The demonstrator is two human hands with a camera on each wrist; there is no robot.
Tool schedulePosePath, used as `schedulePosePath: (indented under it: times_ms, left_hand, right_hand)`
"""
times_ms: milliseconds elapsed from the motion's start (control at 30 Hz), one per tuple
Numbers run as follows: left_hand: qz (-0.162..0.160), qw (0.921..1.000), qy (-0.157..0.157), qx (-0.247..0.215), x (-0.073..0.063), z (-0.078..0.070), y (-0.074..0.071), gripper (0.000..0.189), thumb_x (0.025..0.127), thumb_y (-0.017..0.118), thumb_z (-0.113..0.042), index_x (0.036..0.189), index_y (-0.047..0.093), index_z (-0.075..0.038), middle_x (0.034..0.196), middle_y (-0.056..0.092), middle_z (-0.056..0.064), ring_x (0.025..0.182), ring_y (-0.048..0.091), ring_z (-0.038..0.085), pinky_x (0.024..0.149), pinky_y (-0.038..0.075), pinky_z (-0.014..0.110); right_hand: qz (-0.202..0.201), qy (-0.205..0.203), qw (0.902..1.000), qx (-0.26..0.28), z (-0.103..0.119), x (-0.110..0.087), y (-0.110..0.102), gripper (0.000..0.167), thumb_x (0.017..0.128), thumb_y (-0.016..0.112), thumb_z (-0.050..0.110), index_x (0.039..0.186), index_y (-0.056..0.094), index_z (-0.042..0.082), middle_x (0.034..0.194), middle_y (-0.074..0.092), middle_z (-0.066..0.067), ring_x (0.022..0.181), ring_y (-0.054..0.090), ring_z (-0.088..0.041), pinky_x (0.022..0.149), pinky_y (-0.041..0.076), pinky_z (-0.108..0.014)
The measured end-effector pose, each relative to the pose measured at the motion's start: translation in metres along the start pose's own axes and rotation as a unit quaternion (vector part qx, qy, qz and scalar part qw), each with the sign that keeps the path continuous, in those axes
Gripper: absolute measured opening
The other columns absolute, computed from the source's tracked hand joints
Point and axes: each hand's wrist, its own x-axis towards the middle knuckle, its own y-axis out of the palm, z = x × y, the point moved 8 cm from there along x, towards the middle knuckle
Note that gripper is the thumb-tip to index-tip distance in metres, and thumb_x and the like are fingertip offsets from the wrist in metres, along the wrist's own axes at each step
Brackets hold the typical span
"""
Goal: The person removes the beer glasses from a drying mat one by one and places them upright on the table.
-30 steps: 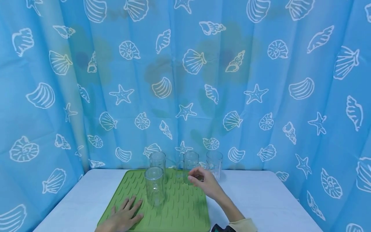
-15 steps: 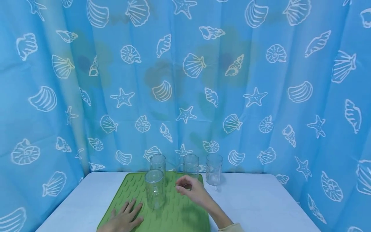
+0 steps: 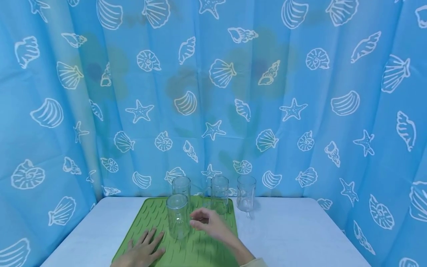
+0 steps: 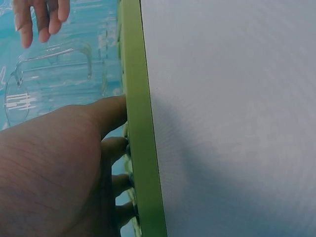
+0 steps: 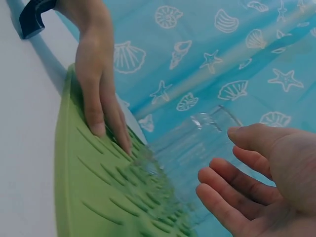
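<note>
A: Step in hand?
B: Judged to be the approach to a grasp. The right hand [image 3: 213, 224] hung just beside the near mug [image 3: 178, 218], which stood upright on the green mat [image 3: 200, 254], forward of the left hand [image 3: 143, 248].

A: What did the next move call for?
B: Probably thumb and fingers drawn together on the glass, wall or handle [image 4: 54, 55]. The left wrist view put that handle on the right hand's side, so a grip there seemed workable. Noted risk: a nudge might have slid the mug into its neighbour.

A: Pose of the hands?
B: Right: fingers loosely bent, thumb apart from them, nothing held between. Contact with the glass could not be told. Forearm entered from the lower right. Left: palm down, fingers spread on the mat's left part, near the mug but apart from it; presumably steadying the mat.

A: Other glassware?
B: Second mug [image 3: 181, 184] stood behind the near one, third mug [image 3: 219, 191] toward the mat's far right corner, fourth mug [image 3: 246, 193] off the mat, on the white table [image 3: 293, 233].
</note>
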Motion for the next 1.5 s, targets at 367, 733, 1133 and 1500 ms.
schedulePosePath:
  times_ms: [367, 733, 1133, 1500]
  left_hand:
    - [0.003, 1.0000, 0.000, -0.003, 0.002, 0.002, 0.001, 0.077, 0.093, 0.045, -0.066, 0.153, 0.036, -0.019, 0.161, 0.023, 0.018, 0.147, 0.019, 0.049, 0.107, 0.007, 0.084]
    - [0.002, 1.0000, 0.001, 0.004, 0.000, -0.001, 0.001, 0.074, 0.094, 0.045, -0.063, 0.153, 0.036, -0.018, 0.161, 0.024, 0.018, 0.147, 0.020, 0.049, 0.106, 0.010, 0.084]
    - [0.000, 1.0000, -0.008, 0.001, -0.001, 0.000, -0.001, 0.076, 0.093, 0.045, -0.066, 0.152, 0.038, -0.019, 0.160, 0.027, 0.018, 0.146, 0.021, 0.049, 0.108, 0.009, 0.083]
    - [-0.003, 1.0000, -0.004, -0.003, -0.001, 0.002, 0.000, 0.075, 0.094, 0.046, -0.064, 0.152, 0.039, -0.017, 0.160, 0.027, 0.019, 0.146, 0.021, 0.048, 0.107, 0.012, 0.083]
  right_hand:
    - [-0.016, 0.010, 0.9996, 0.021, -0.011, 0.004, 0.021, 0.028, 0.093, 0.068, 0.020, 0.117, 0.067, 0.005, 0.109, 0.070, -0.010, 0.094, 0.066, -0.011, 0.081, 0.056, -0.015]
    - [-0.019, 0.007, 0.9989, 0.043, -0.015, 0.008, 0.035, 0.025, 0.091, 0.069, 0.016, 0.113, 0.068, 0.005, 0.109, 0.072, -0.014, 0.091, 0.066, -0.007, 0.082, 0.056, -0.014]
    - [-0.016, -0.005, 0.9965, 0.082, -0.011, 0.009, 0.041, 0.023, 0.091, 0.068, 0.009, 0.113, 0.067, 0.001, 0.110, 0.070, -0.023, 0.088, 0.066, -0.007, 0.077, 0.059, -0.017]
    - [-0.014, -0.022, 0.9976, 0.064, -0.013, 0.008, 0.042, 0.021, 0.089, 0.069, 0.008, 0.110, 0.067, 0.001, 0.105, 0.070, -0.023, 0.086, 0.065, -0.006, 0.075, 0.058, -0.016]
